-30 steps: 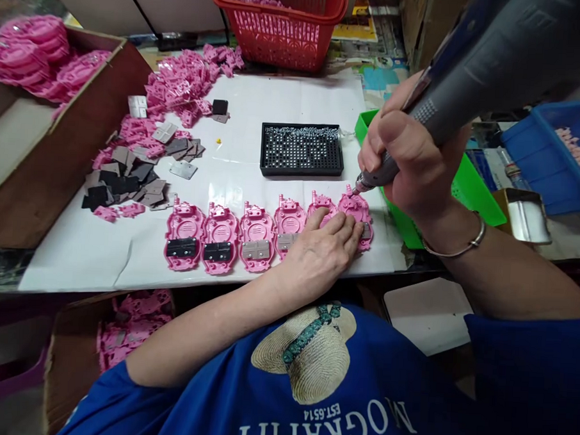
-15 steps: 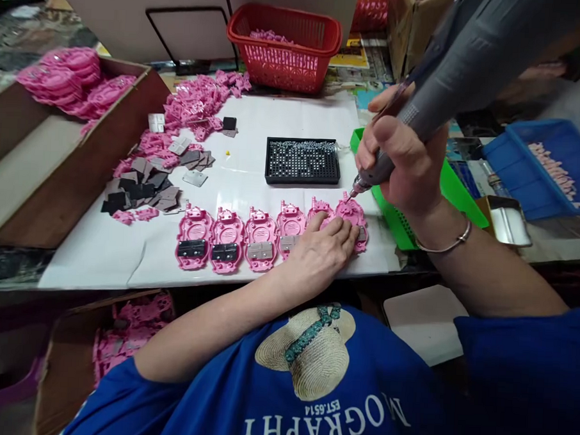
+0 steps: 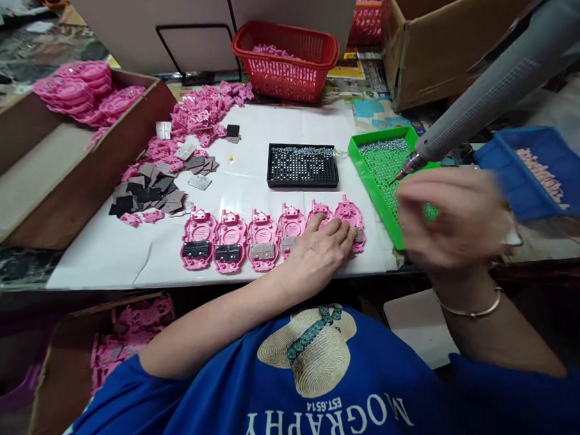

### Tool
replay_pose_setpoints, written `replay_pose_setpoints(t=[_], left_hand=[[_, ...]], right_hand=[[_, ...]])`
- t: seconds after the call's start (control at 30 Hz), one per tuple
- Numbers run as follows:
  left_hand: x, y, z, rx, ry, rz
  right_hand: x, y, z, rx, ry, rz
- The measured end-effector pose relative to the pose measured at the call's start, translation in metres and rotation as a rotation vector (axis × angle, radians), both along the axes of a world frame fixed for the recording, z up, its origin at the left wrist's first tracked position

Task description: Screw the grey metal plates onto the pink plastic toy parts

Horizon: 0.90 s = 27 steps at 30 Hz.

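Observation:
My left hand (image 3: 321, 249) lies over the two rightmost pink plastic casings (image 3: 350, 211), its fingers stretched flat across them and covering their lower parts. More pink casings (image 3: 230, 228) stand in the same row to the left, with black or grey plates across their lower ends. My right hand (image 3: 451, 218) is smeared by motion, just below the grey electric screwdriver (image 3: 472, 107), and seems apart from it. The screwdriver's tip points down over the green perforated tray (image 3: 384, 177), which holds screws. A black perforated tray (image 3: 303, 167) with screws sits behind the row.
Loose plates (image 3: 149, 189) and small pink parts (image 3: 198, 114) are heaped at left, beside a cardboard box (image 3: 151, 102) of pink pieces. A red basket (image 3: 287, 70) stands at the back, a large carton (image 3: 426, 57) behind the screwdriver. At right is a blue basket (image 3: 508, 169).
My right hand has come off the screwdriver and moved right and down. The screwdriver has swung up and right, away from the rightmost casing. My left hand has stayed on the casings.

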State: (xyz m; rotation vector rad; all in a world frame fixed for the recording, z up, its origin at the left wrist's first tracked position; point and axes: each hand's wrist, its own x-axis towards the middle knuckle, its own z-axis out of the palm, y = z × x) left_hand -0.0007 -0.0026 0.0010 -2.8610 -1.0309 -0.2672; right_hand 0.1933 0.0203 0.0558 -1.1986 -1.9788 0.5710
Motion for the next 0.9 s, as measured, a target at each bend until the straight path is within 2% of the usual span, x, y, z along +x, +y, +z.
replay_pose_setpoints(t=[0.07, 0.17, 0.33, 0.43, 0.6, 0.67, 0.8, 0.9], left_hand=[[-0.001, -0.001, 0.0, 0.01, -0.011, 0.001], [-0.002, -0.002, 0.001, 0.002, -0.013, -0.002], [-0.006, -0.003, 0.003, -0.008, 0.006, -0.017], [-0.007, -0.003, 0.004, -0.005, 0.024, -0.014], [-0.01, -0.004, 0.001, 0.004, 0.015, -0.03], [-0.01, -0.004, -0.001, 0.011, 0.003, -0.034], [-0.01, -0.003, -0.002, 0.002, -0.024, -0.038], [-0.01, -0.003, -0.001, -0.005, -0.029, -0.04]], right_hand=[[-0.01, 0.0, -0.007, 0.077, -0.257, -0.012], [-0.022, 0.014, -0.012, 0.059, -0.67, 0.015], [-0.023, 0.037, -0.01, -0.045, -0.868, 0.109], [-0.021, 0.048, -0.01, -0.08, -0.89, 0.215], [-0.018, 0.065, -0.015, -0.08, -0.744, 0.292], [-0.02, 0.066, -0.015, -0.097, -0.714, 0.252], [-0.029, 0.054, -0.013, -0.071, -0.791, 0.075], [-0.033, 0.045, -0.012, -0.101, -0.847, 0.054]])
